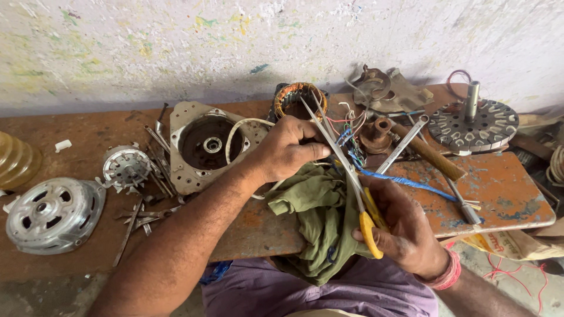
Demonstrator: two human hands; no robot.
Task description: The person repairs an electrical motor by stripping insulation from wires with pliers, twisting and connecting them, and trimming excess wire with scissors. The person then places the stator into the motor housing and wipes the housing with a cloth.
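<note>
A flat yellowish package (511, 243) with red print lies at the bench's (499, 199) lower right corner, partly under the board's edge; a small white tag-like scrap (63, 145) sits near the left end by the wall.

The right hand (405, 226) has its fingers curled through the yellow handles of the scissors (346, 176), gripping them; the long blades are slightly parted and point up and away toward the stator (299, 100). The left hand (288, 147) is closed loosely, thumb and fingertips pinched at the bundle of coloured wires (346, 132) beside the blades, just in front of the stator. Whether it actually grips a wire I cannot tell.

Both forearms reach forward from the lap, the left crossing diagonally over the bench, the right bent in with a red bangle (449, 273) at the wrist. A green cloth (317, 217) hangs between the hands. A blue wire (405, 182) trails right over the board.
</note>
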